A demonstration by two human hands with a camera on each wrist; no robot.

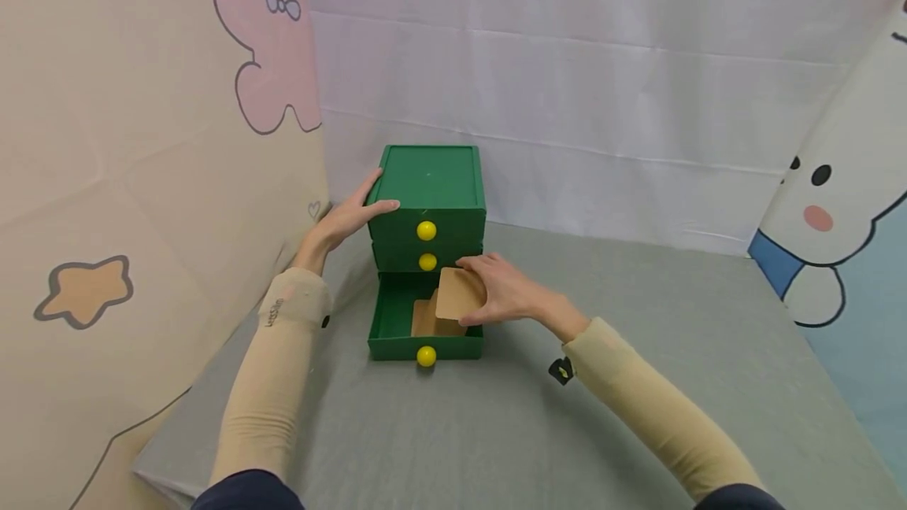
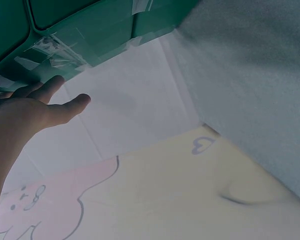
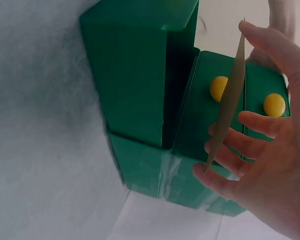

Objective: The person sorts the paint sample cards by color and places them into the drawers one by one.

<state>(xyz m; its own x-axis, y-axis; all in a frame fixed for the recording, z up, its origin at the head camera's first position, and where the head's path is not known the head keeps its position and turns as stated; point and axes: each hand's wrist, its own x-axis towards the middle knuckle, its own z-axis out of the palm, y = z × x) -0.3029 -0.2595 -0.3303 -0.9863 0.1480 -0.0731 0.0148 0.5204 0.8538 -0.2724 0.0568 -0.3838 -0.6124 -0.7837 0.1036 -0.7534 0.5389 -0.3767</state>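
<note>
A green three-drawer box (image 1: 434, 176) with yellow round knobs stands with its bottom drawer (image 1: 386, 348) pulled out. My left hand (image 1: 346, 220) rests against the box's left side, thumb along the top front edge, fingers extended. Between the thumb and fingertips of my right hand (image 1: 509, 290), a thin square brown card (image 1: 460, 294) with rounded corners is gripped by its edges above the open drawer. Edge-on in the right wrist view, the same card (image 3: 232, 95) looks slightly bowed. More brown cards (image 1: 423, 319) lie inside the drawer, partly covered by the held one.
The box stands on a grey cloth-covered table (image 1: 623, 415). Close behind it hangs a white curtain (image 1: 567, 101), and a cream cloth wall (image 1: 156, 140) with cartoon prints rises at the left. Clear tape (image 2: 60, 50) runs over the box's side.
</note>
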